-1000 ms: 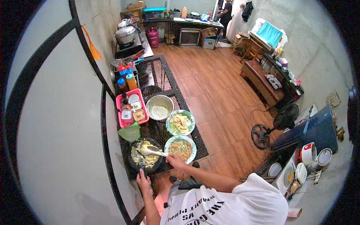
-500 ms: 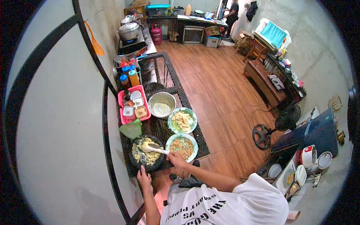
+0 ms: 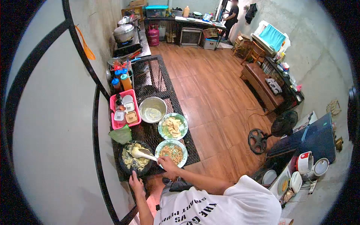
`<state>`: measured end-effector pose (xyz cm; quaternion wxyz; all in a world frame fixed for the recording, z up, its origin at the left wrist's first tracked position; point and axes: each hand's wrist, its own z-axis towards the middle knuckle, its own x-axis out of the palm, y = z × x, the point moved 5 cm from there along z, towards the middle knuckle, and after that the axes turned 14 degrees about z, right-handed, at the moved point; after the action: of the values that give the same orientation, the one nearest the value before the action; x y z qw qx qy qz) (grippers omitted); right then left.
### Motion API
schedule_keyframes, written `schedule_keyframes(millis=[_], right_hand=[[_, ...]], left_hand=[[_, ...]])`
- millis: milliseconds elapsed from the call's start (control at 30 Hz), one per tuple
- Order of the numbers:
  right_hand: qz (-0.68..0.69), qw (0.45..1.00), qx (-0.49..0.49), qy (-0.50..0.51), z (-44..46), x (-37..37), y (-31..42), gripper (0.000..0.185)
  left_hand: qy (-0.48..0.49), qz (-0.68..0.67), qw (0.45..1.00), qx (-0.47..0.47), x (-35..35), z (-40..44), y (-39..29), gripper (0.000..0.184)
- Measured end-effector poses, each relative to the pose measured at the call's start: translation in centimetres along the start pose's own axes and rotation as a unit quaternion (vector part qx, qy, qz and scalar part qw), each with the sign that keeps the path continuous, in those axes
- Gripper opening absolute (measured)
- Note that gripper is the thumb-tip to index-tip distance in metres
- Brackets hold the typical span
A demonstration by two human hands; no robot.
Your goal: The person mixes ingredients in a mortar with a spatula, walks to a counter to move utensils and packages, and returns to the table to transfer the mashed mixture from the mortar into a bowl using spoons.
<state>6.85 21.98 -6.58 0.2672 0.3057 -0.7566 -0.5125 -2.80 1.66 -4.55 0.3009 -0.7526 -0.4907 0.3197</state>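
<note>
Because the dark pan [image 3: 121,164] stands at the near edge of the mesh table [image 3: 145,132], both hands can work it without stretching. The right hand [image 3: 167,164] is closed around the handle end of the white spoon [image 3: 142,152], whose head lies in the pan, presumably so that the contents can be moved from above. The left hand [image 3: 137,185] grips a dark handle [image 3: 134,174] at the pan's near side, apparently as a steadying hold; at this distance it is unclear whether that handle belongs to the pan or to a separate utensil.

The mixture [image 3: 141,162] within is pale yellow, lumpy and moist-looking, spread unevenly over the dark interior. Just beside the pan sits a plate of crumbly, orange-brown food [image 3: 171,153]; beyond it, a second plate holds pale, flat pieces [image 3: 172,126]. Both seem placed for easy reach. A metal bowl [image 3: 159,105] bears whitish residue.
</note>
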Motion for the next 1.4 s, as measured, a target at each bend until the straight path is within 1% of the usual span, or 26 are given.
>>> schedule_keyframes(millis=[100, 200, 233, 267, 300, 333, 367, 400, 467, 500, 533, 600, 667, 767, 900, 933, 1000, 1100, 1133, 1200, 1233, 1267, 1300, 1333, 1367, 1400], right_hand=[[-0.008, 0.999, 0.028, 0.029, 0.7, -0.3, 0.2, 0.034], [-0.028, 0.999, 0.021, 0.029, 1.0, -0.6, 0.3, 0.032], [-0.017, 0.999, 0.029, 0.035, 2.2, -0.5, -2.6, 0.031], [-0.033, 0.997, 0.066, 0.026, 2.2, -0.5, -2.8, 0.038], [-0.025, 0.999, -0.006, 0.039, 2.4, -0.8, -2.3, 0.038], [-0.071, 0.996, -0.013, 0.048, 3.3, -0.9, -3.5, 0.038], [-0.057, 0.996, 0.01, 0.062, 3.9, -0.8, -3.7, 0.036], [-0.028, 0.998, -0.025, 0.056, 3.4, -1.1, -2.1, 0.033], [-0.059, 0.997, 0.006, 0.051, 2.4, -1.8, -0.3, 0.032], [-0.054, 0.996, -0.041, 0.063, 3.2, -1.8, -1.5, 0.03], [-0.026, 0.998, -0.026, 0.049, 3.3, -1.9, -2.6, 0.03], [-0.051, 0.997, -0.025, 0.053, 2.6, -2.6, -0.6, 0.03], [0.0, 0.997, -0.005, 0.075, 2.7, -2.9, -1.0, 0.03], [0.005, 0.998, -0.005, 0.056, 2.6, -3.2, -1.5, 0.031], [0.038, 0.998, 0.007, 0.057, 3.0, -3.1, -2.7, 0.03], [-0.014, 0.999, -0.005, 0.038, 2.7, -3.2, -1.7, 0.031], [-0.006, 1.0, 0.006, 0.028, 2.1, -3.0, -0.3, 0.031], [-0.047, 0.997, -0.062, 0.028, 2.3, -1.9, -0.2, 0.03], [-0.056, 0.997, -0.056, 0.016, 1.7, -1.3, 0.5, 0.03], [-0.084, 0.996, -0.001, -0.016, 0.4, -0.7, 1.9, 0.03], [-0.063, 0.996, -0.061, -0.03, 1.5, -0.2, -1.5, 0.03], [-0.054, 0.997, 0.012, -0.046, 0.7, 0.2, -0.7, 0.031], [-0.056, 0.998, -0.026, -0.032, 0.7, 0.4, -1.3, 0.033], [-0.046, 0.998, -0.017, -0.046, 0.3, 0.7, -0.3, 0.036], [-0.069, 0.995, -0.036, -0.056, 0.3, 1.0, -1.5, 0.033], [-0.044, 0.995, -0.057, -0.07, -0.5, 1.4, -0.7, 0.029]], left_hand=[[0.001, 0.0, 1.0, 0.001, 0.5, -1.3, -1.0, 0.042], [-0.023, -0.028, 0.999, -0.009, 0.8, -1.3, -0.4, 0.044], [-0.039, -0.028, 0.999, -0.007, 0.7, -1.2, -0.2, 0.043], [-0.044, -0.032, 0.999, -0.001, 1.2, -0.7, 0.2, 0.041], [-0.028, -0.037, 0.999, -0.001, 0.9, 0.6, 1.4, 0.038], [-0.013, -0.016, 1.0, 0.014, 1.6, -0.3, 0.2, 0.037], [-0.037, -0.007, 0.999, 0.021, 1.1, 2.9, 2.7, 0.039], [-0.032, 0.016, 0.999, 0.007, 2.1, 1.9, 1.7, 0.039], [-0.053, 0.046, 0.997, -0.02, 2.1, 0.4, 1.5, 0.042], [-0.075, 0.021, 0.997, -0.008, 2.6, 0.0, 1.0, 0.042], [-0.049, 0.029, 0.998, 0.011, 2.7, -0.3, 0.9, 0.041], [-0.02, 0.008, 1.0, 0.01, 3.4, -0.8, 0.6, 0.038], [-0.003, 0.015, 1.0, 0.015, 3.4, -0.4, 0.7, 0.038], [-0.038, 0.024, 0.999, -0.012, 3.5, -0.8, 0.3, 0.037], [-0.029, 0.013, 0.999, 0.009, 3.3, -1.2, -0.6, 0.037], [-0.03, 0.006, 1.0, 0.002, 3.0, -1.1, -0.4, 0.037], [-0.052, 0.016, 0.998, -0.023, 2.9, -1.2, -1.0, 0.037], [-0.047, 0.004, 0.999, -0.02, 1.9, -0.6, -1.3, 0.037], [-0.019, 0.026, 0.999, 0.0, 1.4, -0.1, -1.4, 0.039], [-0.034, 0.031, 0.999, 0.001, 0.7, 1.4, -0.6, 0.037], [-0.009, 0.02, 1.0, 0.012, 0.5, 2.1, -0.6, 0.036], [-0.011, 0.014, 0.999, 0.041, 0.6, 1.3, -2.0, 0.034], [-0.015, -0.005, 1.0, 0.021, 0.5, 0.4, -3.2, 0.034], [0.022, 0.028, 0.999, 0.018, 0.1, 1.7, -2.4, 0.032], [0.032, 0.018, 0.999, 0.021, -0.1, 1.7, -2.6, 0.032], [0.01, 0.011, 0.999, 0.031, -0.2, 2.6, -1.8, 0.033]])
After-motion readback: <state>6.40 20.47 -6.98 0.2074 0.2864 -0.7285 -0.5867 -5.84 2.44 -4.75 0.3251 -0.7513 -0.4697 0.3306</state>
